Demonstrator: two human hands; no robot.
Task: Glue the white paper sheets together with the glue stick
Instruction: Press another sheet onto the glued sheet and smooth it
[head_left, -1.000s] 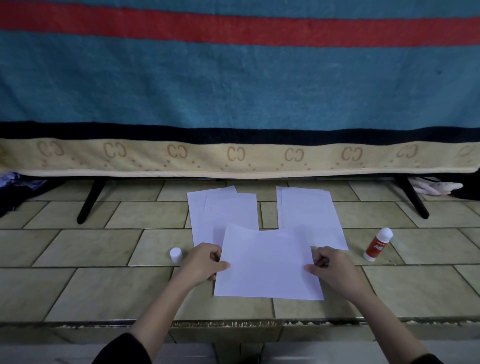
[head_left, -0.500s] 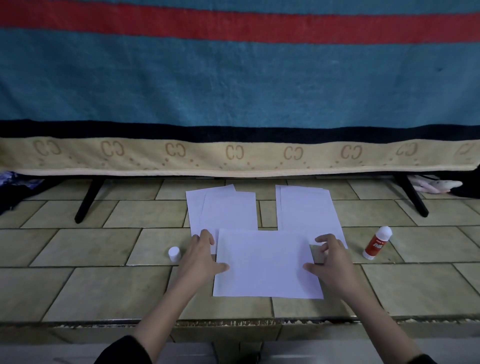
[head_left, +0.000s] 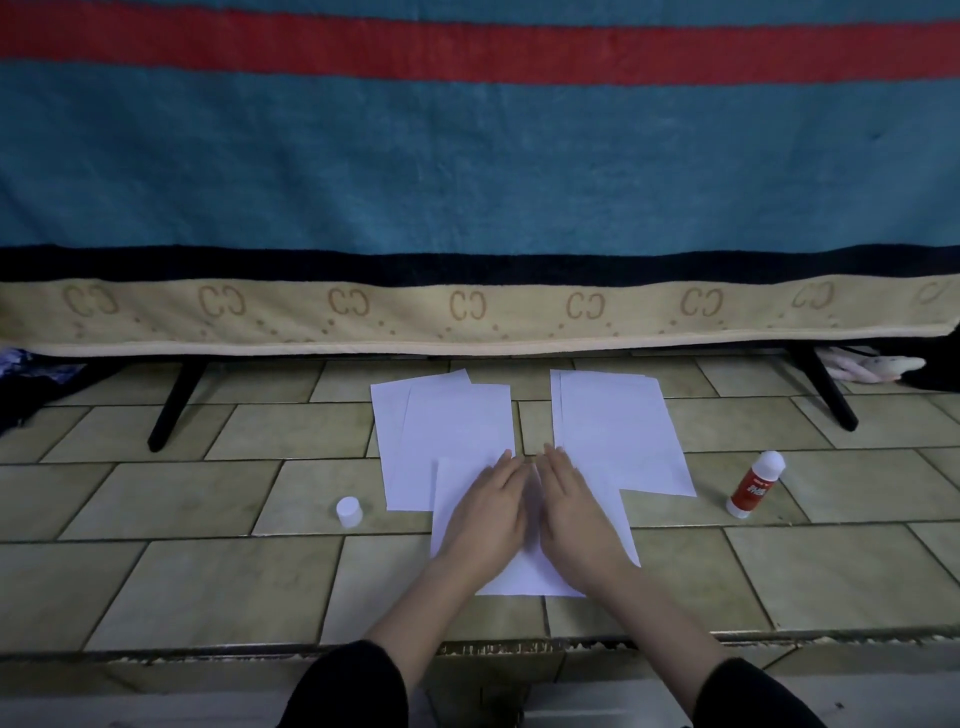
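Two hands lie flat, side by side, on the near white sheet (head_left: 597, 514): our left hand (head_left: 488, 512) and right hand (head_left: 574, 512), fingers straight and together, palms down, forearms angling in from dark sleeves. Two more paper stacks (left (head_left: 441, 426), right (head_left: 618, 431)) sit behind on the tiled surface (head_left: 208, 571); the glue stick (head_left: 754, 484) stands to the right, its cap (head_left: 348, 511) to the left
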